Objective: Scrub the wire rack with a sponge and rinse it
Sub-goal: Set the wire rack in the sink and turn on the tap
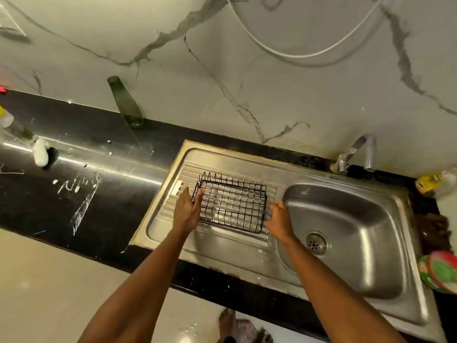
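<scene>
Resting on the sink's drainboard (222, 246), the wire rack (232, 204) (black) sits left of the basin. Left hand (186, 209) touches its left end with straight fingers; right hand (279, 216) grips its right edge.

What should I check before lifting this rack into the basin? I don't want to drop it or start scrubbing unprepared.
1. Wire rack resting flat on drainboard: ok.
2. Left hand at rack's left edge: ok.
3. Right hand gripping right edge: cannot tell.
4. Basin free of dishes: ok.
5. Sponge within reach: cannot tell, none plainly visible.
6. Tap running: not ok, no water seen.
</scene>
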`<state>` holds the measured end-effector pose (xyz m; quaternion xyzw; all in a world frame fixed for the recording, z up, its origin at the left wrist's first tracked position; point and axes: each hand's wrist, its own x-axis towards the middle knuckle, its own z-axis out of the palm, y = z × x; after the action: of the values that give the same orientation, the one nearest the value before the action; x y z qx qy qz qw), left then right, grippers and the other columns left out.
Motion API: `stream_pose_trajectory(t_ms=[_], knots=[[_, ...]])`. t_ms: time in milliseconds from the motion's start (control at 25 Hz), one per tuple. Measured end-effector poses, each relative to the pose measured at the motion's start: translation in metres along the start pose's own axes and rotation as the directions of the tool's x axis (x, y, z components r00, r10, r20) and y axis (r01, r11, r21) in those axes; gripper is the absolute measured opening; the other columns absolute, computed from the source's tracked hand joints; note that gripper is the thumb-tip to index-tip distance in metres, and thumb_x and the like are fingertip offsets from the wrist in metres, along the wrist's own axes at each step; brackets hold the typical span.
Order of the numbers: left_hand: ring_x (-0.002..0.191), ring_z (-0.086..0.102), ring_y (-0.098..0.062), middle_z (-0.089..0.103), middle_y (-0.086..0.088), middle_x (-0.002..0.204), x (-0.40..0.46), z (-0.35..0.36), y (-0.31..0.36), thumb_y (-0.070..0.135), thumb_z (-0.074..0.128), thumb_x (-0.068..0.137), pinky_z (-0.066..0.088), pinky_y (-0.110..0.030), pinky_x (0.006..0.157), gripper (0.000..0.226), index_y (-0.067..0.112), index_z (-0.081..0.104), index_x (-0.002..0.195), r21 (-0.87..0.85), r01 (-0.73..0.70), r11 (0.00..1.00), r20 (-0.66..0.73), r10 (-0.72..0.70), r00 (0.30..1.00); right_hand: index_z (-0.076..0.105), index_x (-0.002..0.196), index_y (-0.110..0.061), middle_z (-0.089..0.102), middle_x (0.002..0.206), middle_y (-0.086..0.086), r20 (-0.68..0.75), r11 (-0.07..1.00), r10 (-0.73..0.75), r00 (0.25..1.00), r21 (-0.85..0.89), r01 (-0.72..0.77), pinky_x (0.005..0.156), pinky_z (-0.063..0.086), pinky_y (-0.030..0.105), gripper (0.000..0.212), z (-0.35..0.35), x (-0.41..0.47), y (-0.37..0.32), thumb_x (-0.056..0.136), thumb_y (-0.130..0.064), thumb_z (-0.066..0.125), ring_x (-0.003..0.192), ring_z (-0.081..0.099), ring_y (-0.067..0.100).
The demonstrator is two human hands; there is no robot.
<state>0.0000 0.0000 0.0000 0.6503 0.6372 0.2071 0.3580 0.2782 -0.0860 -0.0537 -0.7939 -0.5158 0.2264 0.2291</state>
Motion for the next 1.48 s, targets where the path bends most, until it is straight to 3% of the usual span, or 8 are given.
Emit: stream_pose_trajectory(t_ms=[280, 360, 480, 640, 880, 1000, 1080, 1480], knots=[[0.085, 0.068, -0.027, 0.072, -0.011, 0.085, 0.01, 0.002, 0.002, 0.081, 0.036, 0.092, 0.056, -0.051, 0.085, 0.078, 0.013, 0.072, 0.094, -0.287, 0.053, 0.956, 0.04, -0.044, 0.998, 0.066, 0.122, -0.003, 0.056, 0.126, 0.011, 0.057, 0.966, 0.102, 0.993, 0.235, -0.112, 0.098, 0.053, 0.035, 0.054, -0.005, -0.008, -0.006, 0.072, 0.016, 0.07, 0.113, 0.058, 0.025], [0.092, 0.069, -0.016, 0.074, 0.003, 0.096, 0.01, -0.001, 0.017, 0.08, 0.041, 0.091, 0.056, -0.037, 0.087, 0.068, 0.022, 0.075, 0.1, -0.35, 0.051, 0.935, 0.082, -0.024, 0.996, 0.065, 0.124, 0.002, 0.056, 0.129, 0.015, 0.044, 0.94, 0.125, 0.991, 0.316, -0.132, 0.107, 0.046, 0.038, 0.051, -0.023, -0.012, -0.005, 0.075, 0.018, 0.065, 0.12, 0.053, 0.025], [0.09, 0.075, -0.006, 0.079, 0.004, 0.102, 0.015, -0.003, 0.061, 0.065, 0.051, 0.096, 0.053, -0.026, 0.083, 0.055, 0.019, 0.079, 0.105, -0.452, 0.047, 0.891, 0.205, 0.052, 0.977, 0.068, 0.121, -0.011, 0.07, 0.115, 0.004, 0.07, 0.758, 0.288, 0.955, 0.592, -0.272, 0.085, 0.052, 0.028, 0.037, -0.06, -0.015, 0.009, 0.096, 0.005, 0.047, 0.101, 0.065, 0.017], [0.095, 0.077, -0.02, 0.081, -0.005, 0.099, 0.01, 0.028, 0.131, 0.048, 0.059, 0.099, 0.056, -0.029, 0.082, 0.043, 0.011, 0.079, 0.106, -0.508, 0.039, 0.861, 0.371, 0.177, 0.912, 0.069, 0.118, -0.013, 0.07, 0.113, 0.003, 0.071, 0.572, 0.449, 0.891, 0.743, -0.348, 0.088, 0.052, 0.039, 0.033, -0.112, -0.018, 0.068, 0.102, -0.004, 0.042, 0.097, 0.066, 0.02], [0.106, 0.074, -0.02, 0.08, -0.005, 0.106, -0.004, 0.102, 0.198, 0.027, 0.082, 0.084, 0.05, -0.037, 0.1, 0.03, 0.01, 0.079, 0.109, -0.487, -0.018, 0.873, 0.563, 0.329, 0.758, 0.07, 0.101, 0.0, 0.068, 0.092, 0.022, 0.05, 0.619, 0.534, 0.844, 0.656, -0.431, 0.052, 0.04, 0.021, 0.024, -0.192, -0.047, 0.161, 0.095, 0.002, 0.047, 0.048, 0.049, 0.015], [0.109, 0.073, -0.023, 0.078, -0.007, 0.113, -0.019, 0.147, 0.213, 0.01, 0.083, 0.08, 0.052, -0.031, 0.098, 0.04, 0.007, 0.074, 0.119, -0.486, 0.005, 0.874, 0.627, 0.345, 0.698, 0.06, 0.118, 0.013, 0.062, 0.115, 0.033, 0.134, 0.539, 0.548, 0.826, 0.699, -0.471, 0.086, 0.055, 0.036, 0.036, -0.216, -0.049, 0.199, 0.09, 0.018, 0.037, 0.098, 0.064, 0.043], [0.113, 0.072, -0.019, 0.077, -0.004, 0.119, -0.022, 0.17, 0.212, 0.008, 0.087, 0.076, 0.055, -0.032, 0.099, 0.054, 0.011, 0.07, 0.127, -0.495, 0.022, 0.869, 0.653, 0.355, 0.669, 0.056, 0.123, 0.012, 0.061, 0.119, 0.026, 0.189, 0.56, 0.527, 0.829, 0.656, -0.506, 0.082, 0.057, 0.028, 0.04, -0.223, -0.051, 0.218, 0.088, 0.023, 0.04, 0.106, 0.058, 0.039], [0.083, 0.074, -0.021, 0.075, -0.013, 0.09, -0.005, 0.281, 0.171, -0.006, 0.075, 0.087, 0.061, -0.029, 0.076, 0.014, 0.006, 0.074, 0.093, -0.309, 0.087, 0.947, 0.476, 0.074, 0.877, 0.072, 0.092, -0.002, 0.076, 0.082, 0.009, 0.091, 0.679, 0.627, 0.774, 0.423, -0.6, 0.057, 0.05, 0.031, 0.015, -0.196, -0.014, 0.3, 0.096, -0.014, 0.063, 0.071, 0.066, 0.029]])
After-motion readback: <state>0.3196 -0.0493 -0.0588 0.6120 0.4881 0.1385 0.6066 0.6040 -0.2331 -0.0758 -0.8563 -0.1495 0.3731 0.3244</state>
